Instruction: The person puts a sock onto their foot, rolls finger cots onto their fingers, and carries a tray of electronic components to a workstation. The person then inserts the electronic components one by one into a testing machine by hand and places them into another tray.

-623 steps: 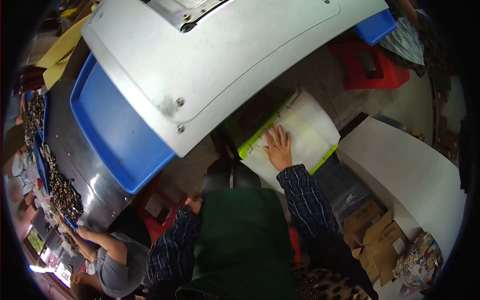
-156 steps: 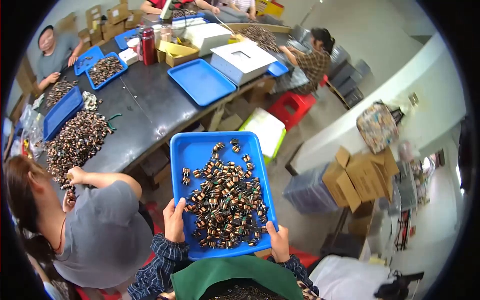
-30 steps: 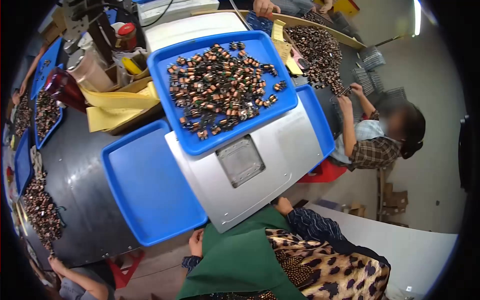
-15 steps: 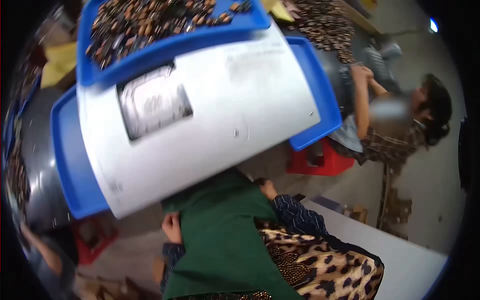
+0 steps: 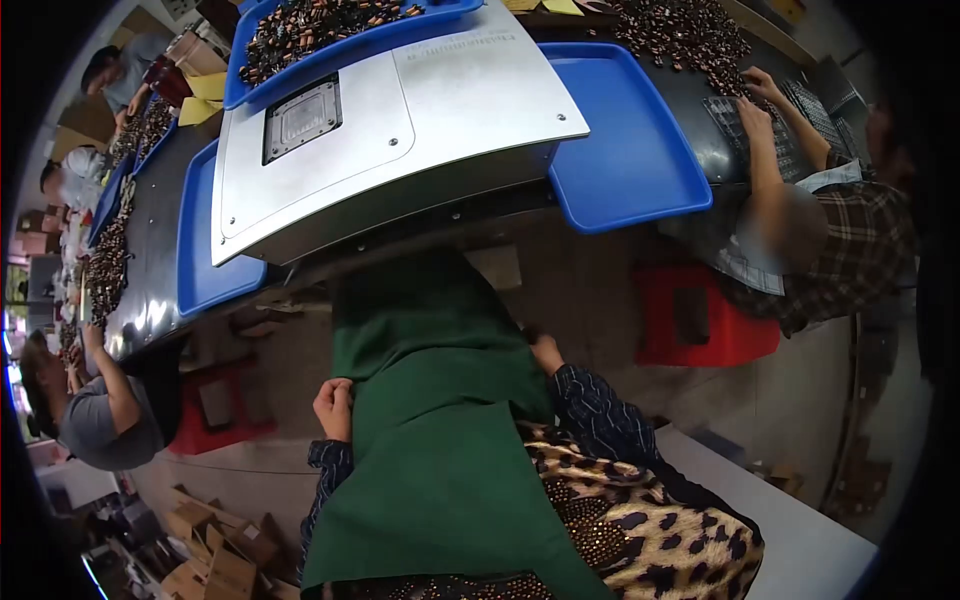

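Note:
My left hand (image 5: pixel 334 408) hangs low beside the left edge of the green apron (image 5: pixel 440 400), its fingers curled in; anything inside them is hidden. On the apron's other side is my right hand (image 5: pixel 546 354), small in view with its fingers bent, and their contents cannot be made out. Both hands are below and apart from the white-topped machine (image 5: pixel 470 90), which has a dark-framed square plate (image 5: pixel 303 118) set in its top. A blue tray (image 5: pixel 335 62) full of small brown and black parts rests on the machine's far side.
Blue trays flank the machine, one at left (image 5: pixel 200 235) and one at right (image 5: pixel 635 140). Piles of small parts (image 5: pixel 680 40) lie on the black table. Co-workers sit at both sides, near red stools (image 5: pixel 700 320). Cardboard boxes (image 5: pixel 225 545) stand at lower left.
The view has shifted and steadied, so the machine appears higher up and its front side shows. Both hands stay low beside the apron.

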{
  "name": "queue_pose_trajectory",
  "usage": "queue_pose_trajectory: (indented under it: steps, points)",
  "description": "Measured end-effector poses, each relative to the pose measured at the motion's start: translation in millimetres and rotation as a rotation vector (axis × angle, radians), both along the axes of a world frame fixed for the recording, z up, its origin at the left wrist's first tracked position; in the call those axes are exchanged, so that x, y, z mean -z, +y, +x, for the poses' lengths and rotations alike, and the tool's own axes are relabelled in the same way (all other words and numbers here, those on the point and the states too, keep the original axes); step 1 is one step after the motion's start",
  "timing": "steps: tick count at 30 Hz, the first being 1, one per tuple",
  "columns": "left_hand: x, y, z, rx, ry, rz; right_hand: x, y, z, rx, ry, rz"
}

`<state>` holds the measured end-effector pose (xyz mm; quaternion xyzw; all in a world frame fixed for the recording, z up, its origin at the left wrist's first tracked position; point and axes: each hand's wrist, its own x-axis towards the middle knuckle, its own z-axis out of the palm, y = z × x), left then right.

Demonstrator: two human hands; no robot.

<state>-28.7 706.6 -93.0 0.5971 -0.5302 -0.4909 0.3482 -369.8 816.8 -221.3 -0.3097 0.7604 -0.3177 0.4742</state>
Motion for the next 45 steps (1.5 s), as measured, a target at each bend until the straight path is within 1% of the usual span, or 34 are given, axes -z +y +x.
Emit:
queue_pose_trajectory:
  steps: [2,5,6,8,9,10,11,12,13,14,15,16,17,18,19,21,22,23,25,26,28,29,30,31,33,34,36,38,39,42,45]
  points:
    - [0,0,-2,-0.007,-0.002,-0.024,7,-3,1,-0.014,0.116,-0.035]
    - [1,-2,0,-0.036,-0.005,-0.018,64,5,-1,0.031,0.062,-0.035]
    - [2,-3,2,-0.038,0.002,0.006,57,4,2,0.030,0.054,-0.035]
    - [4,-7,3,-0.038,0.004,0.030,38,3,7,0.215,-0.014,-0.124]
    - [6,-7,2,-0.045,0.007,0.028,58,5,10,0.238,0.030,-0.115]
    - [5,-7,2,-0.060,0.012,0.024,99,15,12,0.253,0.076,-0.110]
    - [2,-5,2,-0.014,-0.044,-0.020,133,43,-2,0.094,0.019,-0.216]
    - [-2,-6,4,0.009,-0.099,-0.098,135,44,50,0.754,0.318,-0.083]
    - [-3,-9,5,-0.163,0.003,0.069,204,90,-23,0.699,0.282,-0.183]
    - [1,-5,7,-0.342,0.130,0.224,240,61,7,-0.178,0.295,0.151]
    - [21,-6,14,-0.523,0.154,0.220,208,-20,5,-0.266,0.304,0.040]
    - [43,-5,24,-0.567,0.050,0.196,172,-95,23,-0.350,0.287,-0.057]
    - [69,0,38,-0.488,-0.146,0.150,147,-144,36,-0.417,0.271,-0.130]
    - [95,-3,49,-0.384,-0.338,0.129,132,-183,45,-0.460,0.265,-0.178]
    - [118,-1,56,-0.417,-0.328,0.105,120,-209,48,-0.492,0.251,-0.217]
    - [158,2,65,-0.355,-0.044,0.533,87,-238,48,-0.526,0.236,-0.251]
    - [168,-2,67,-0.305,0.101,0.745,39,-246,49,-0.539,0.227,-0.264]
    - [166,-4,64,-0.307,0.110,0.743,48,-257,53,-0.552,0.213,-0.270]
    - [152,-3,58,-0.503,0.395,0.940,39,-277,61,-0.570,0.175,-0.280]
    - [151,-1,57,-0.505,0.396,0.944,37,-286,62,-0.579,0.153,-0.280]
    - [152,1,54,-0.377,0.371,0.830,49,-300,63,-0.587,0.108,-0.266]
    - [152,1,51,-0.433,0.538,0.882,60,-303,57,-0.593,0.087,-0.246]
    - [147,1,49,-0.449,0.545,0.901,68,-308,56,-0.613,0.062,-0.227]
    - [145,-4,51,-0.481,0.509,0.883,80,-321,64,-0.653,0.023,-0.218]
    - [126,18,65,-0.576,0.395,0.889,104,-311,96,-0.732,-0.106,-0.158]
    - [119,15,71,-0.595,0.338,0.886,114,-313,103,-0.750,-0.156,-0.139]
    - [116,-15,71,-0.583,0.244,0.865,130,-336,98,-0.760,-0.216,-0.119]
    - [107,-28,61,-0.563,0.166,0.870,137,-337,78,-0.769,-0.263,-0.072]
    - [98,-34,58,-0.540,0.123,0.875,132,-334,70,-0.760,-0.285,-0.048]
    - [77,-11,51,-0.367,0.015,0.949,108,-248,16,-0.646,-0.307,0.084]
    - [83,-30,59,-0.126,-0.095,0.900,86,-184,-14,-0.477,-0.304,0.101]
